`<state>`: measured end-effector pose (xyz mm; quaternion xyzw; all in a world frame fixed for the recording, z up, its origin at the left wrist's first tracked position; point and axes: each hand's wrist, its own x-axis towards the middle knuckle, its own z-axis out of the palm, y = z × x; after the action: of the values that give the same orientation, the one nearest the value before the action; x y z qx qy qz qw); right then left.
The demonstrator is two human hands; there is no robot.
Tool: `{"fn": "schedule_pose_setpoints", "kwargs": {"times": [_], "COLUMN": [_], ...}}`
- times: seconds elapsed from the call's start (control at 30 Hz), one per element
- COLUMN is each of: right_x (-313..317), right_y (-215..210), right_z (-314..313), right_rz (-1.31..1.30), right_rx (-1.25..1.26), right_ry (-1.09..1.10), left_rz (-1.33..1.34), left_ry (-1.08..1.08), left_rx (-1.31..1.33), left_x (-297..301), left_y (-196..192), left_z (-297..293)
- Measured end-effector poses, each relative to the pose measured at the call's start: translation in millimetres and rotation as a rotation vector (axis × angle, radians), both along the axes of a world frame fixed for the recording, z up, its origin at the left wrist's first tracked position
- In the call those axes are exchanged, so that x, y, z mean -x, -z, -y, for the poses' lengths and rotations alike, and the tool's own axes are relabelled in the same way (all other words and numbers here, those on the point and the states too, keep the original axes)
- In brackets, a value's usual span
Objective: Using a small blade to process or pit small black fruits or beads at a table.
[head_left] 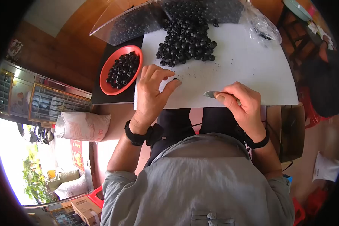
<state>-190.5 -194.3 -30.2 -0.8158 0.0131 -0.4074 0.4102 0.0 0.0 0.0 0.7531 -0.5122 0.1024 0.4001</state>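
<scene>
Over the white board [252, 79], my left hand [152, 88] is curled, with a small black round piece [175, 79] at its thumb tip, mostly hidden by the fingers. My right hand [245, 101] grips a small knife [209, 94], its short blade pointing left toward that piece without touching it. Beyond both hands lies a heap of black, bead-like pieces with holes [186, 43]. Left of my left hand, an orange-red bowl [103, 77] holds more black pieces [124, 69].
A clear plastic bin [101, 28] with many black pieces stands along the far edge. Crumpled clear plastic [265, 32] lies at the far right corner. Dark crumbs dot the board. A cardboard box [292, 132] is on the right, a white sack [83, 126] on the left.
</scene>
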Motion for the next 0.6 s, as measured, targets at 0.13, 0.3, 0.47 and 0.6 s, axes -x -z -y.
{"fn": "schedule_pose_setpoints", "kwargs": {"times": [0.13, 0.3, 0.47, 0.6], "right_x": [-1, 2, 0, 2], "right_y": [-2, 1, -1, 0], "right_z": [2, 0, -1, -1], "right_rz": [-0.027, -0.009, 0.001, -0.022], "right_rx": [0.022, 0.014, 0.028, 0.007], "right_ry": [0.017, 0.015, 0.032, 0.044], "left_rz": [0.062, 0.236, 0.221, 0.063], "left_ry": [-0.079, -0.012, -0.07, -0.121], "left_rx": [-0.155, -0.183, -0.176, -0.122], "left_x": [-2, -1, -5, -4], "left_y": [1, -2, 5, 7], "left_z": [12, 0, -9, -8]}}
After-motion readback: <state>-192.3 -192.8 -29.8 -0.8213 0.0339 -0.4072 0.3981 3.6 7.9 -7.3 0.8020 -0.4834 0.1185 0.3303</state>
